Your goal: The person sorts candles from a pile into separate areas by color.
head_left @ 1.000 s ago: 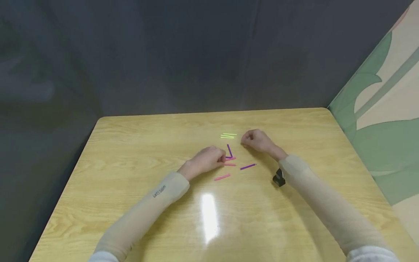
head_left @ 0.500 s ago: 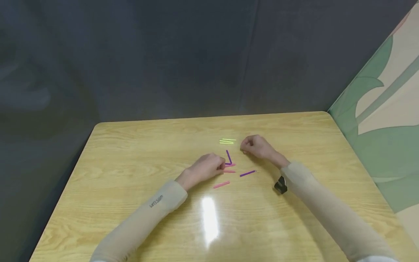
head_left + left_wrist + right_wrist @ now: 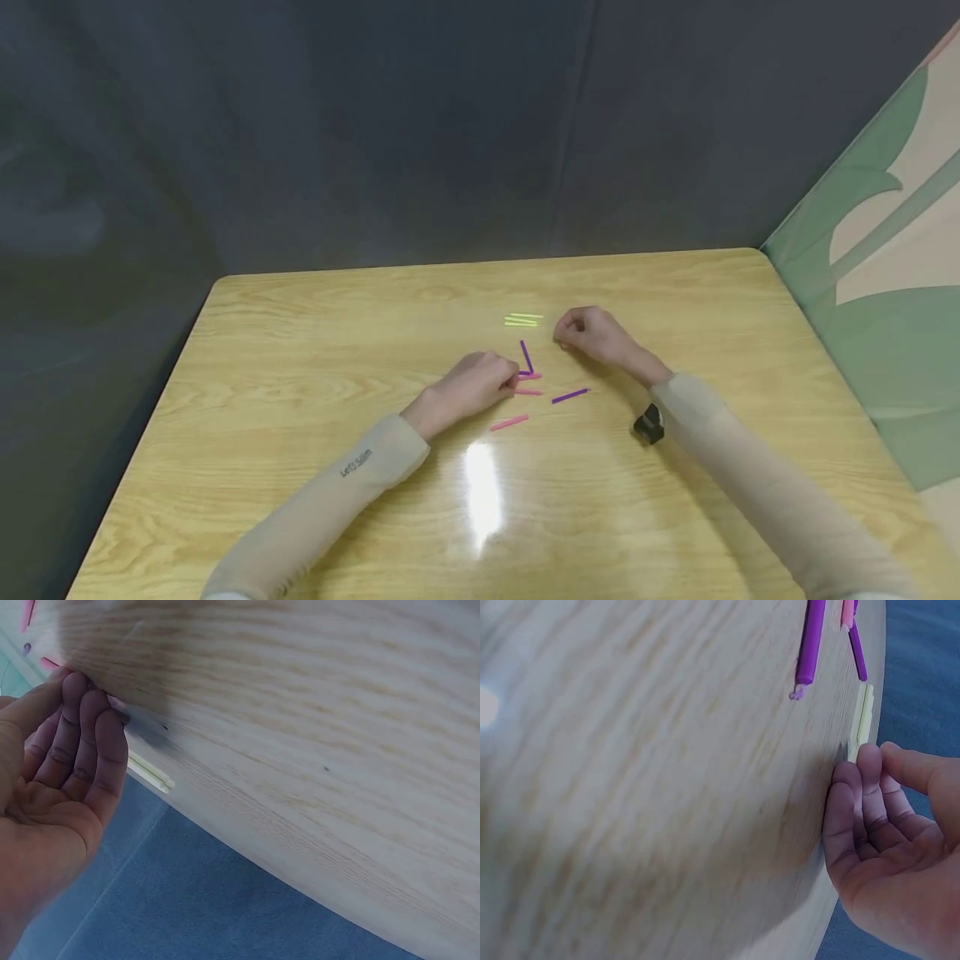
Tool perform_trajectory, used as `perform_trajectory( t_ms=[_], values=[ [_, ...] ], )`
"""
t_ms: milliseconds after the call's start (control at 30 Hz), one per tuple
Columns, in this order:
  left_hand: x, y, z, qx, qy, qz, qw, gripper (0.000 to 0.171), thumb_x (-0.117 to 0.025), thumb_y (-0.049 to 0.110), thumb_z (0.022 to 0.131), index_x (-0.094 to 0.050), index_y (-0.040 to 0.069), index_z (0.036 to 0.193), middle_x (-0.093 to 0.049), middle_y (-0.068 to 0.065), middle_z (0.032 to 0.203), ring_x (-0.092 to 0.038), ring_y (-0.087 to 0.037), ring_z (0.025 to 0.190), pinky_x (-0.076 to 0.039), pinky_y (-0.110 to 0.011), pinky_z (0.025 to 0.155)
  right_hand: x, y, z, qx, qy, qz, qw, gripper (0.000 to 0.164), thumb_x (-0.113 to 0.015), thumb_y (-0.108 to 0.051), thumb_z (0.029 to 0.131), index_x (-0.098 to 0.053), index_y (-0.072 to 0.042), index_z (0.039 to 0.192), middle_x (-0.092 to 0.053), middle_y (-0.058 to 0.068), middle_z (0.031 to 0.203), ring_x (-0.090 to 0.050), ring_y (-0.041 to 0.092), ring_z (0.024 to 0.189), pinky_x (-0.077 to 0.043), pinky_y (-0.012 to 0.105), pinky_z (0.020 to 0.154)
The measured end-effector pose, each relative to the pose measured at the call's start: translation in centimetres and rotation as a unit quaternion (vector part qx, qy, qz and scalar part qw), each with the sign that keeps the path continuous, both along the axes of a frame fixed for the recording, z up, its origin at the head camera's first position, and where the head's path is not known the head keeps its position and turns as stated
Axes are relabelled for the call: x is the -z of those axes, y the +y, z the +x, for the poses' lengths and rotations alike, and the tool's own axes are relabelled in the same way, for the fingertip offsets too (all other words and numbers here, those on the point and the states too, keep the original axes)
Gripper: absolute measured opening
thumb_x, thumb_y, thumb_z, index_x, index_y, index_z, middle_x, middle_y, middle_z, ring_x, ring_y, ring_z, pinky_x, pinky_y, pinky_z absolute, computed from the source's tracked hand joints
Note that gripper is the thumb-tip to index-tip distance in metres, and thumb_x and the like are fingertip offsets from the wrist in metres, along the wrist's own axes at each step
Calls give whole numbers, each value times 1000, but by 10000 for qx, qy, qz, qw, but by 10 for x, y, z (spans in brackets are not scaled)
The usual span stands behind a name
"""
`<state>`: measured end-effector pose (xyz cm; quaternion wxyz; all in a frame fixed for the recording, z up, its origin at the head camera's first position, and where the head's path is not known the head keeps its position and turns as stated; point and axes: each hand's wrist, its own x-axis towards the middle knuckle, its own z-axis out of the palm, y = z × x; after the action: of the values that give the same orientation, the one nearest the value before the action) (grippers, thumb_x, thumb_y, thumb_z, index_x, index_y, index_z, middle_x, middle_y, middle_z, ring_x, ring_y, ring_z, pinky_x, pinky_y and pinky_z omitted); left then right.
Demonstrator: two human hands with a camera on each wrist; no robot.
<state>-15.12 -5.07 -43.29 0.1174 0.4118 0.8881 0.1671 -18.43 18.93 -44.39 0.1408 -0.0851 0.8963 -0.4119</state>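
Thin wax candles lie on the table between my hands; one purple candle (image 3: 810,645) shows a small pale wick. My left hand (image 3: 472,386) rests with bent fingers and thumb close together beside a group of pink candles (image 3: 529,392) and purple ones (image 3: 527,357), covering their left ends; the left wrist view shows no candle clearly gripped. My right hand (image 3: 596,335) rests to the right of several yellow candles (image 3: 522,321). Its fingers are loosely curled, thumb against the index fingertip, with nothing visible between them in the right wrist view.
One pink candle (image 3: 510,422) lies nearer me, apart from the group. The wooden table (image 3: 315,342) ends at a dark curtain (image 3: 390,125) behind it. A green and beige patterned surface (image 3: 892,350) borders the right side. A black wrist camera (image 3: 648,425) hangs by the right wrist.
The hands and candles keep their places on the table. Only the head view has shifted slightly.
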Motion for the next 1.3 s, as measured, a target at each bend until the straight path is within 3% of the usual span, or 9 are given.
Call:
perform_trajectory(
  t_ms=[400, 767, 1100, 1300],
  values=[
    [-1, 0, -1, -10, 186, -41, 9998, 20, -61, 4, 90, -61, 13, 72, -51, 5, 62, -41, -8, 56, -38, -20, 54, -2, 1, -3, 63, -112, -109, 9999, 12, -59, -7, 95, -67, 3, 94, -67, 10, 80, -62, 20, 73, -48, 23, 65],
    [-2, -3, 1, 11, 220, 36, 9998, 11, -67, 11, 91, -65, 13, 80, -60, 5, 71, -54, -8, 62, -45, -20, 60, -3, 0, 1, 72, -124, -80, 9999, 13, -59, -8, 96, -67, 3, 95, -67, 10, 81, -61, 21, 73, -47, 23, 63],
    [-5, -2, -1, -188, -6, 146, 9997, 11, -65, 14, 93, -66, 12, 82, -60, 6, 71, -50, -7, 61, -44, -21, 60, -1, 3, -1, 81, -56, 48, 9999, 12, -60, -7, 95, -67, 3, 95, -67, 8, 80, -62, 19, 72, -49, 24, 65],
    [-7, -6, -3, -477, -152, 148, 9986, 7, -66, 16, 93, -67, 11, 88, -65, 4, 77, -57, -7, 66, -47, -20, 64, -2, 2, -1, 72, -77, 84, 9999, 12, -59, -7, 95, -67, 3, 96, -67, 8, 80, -63, 19, 73, -50, 25, 67]
  ],
)
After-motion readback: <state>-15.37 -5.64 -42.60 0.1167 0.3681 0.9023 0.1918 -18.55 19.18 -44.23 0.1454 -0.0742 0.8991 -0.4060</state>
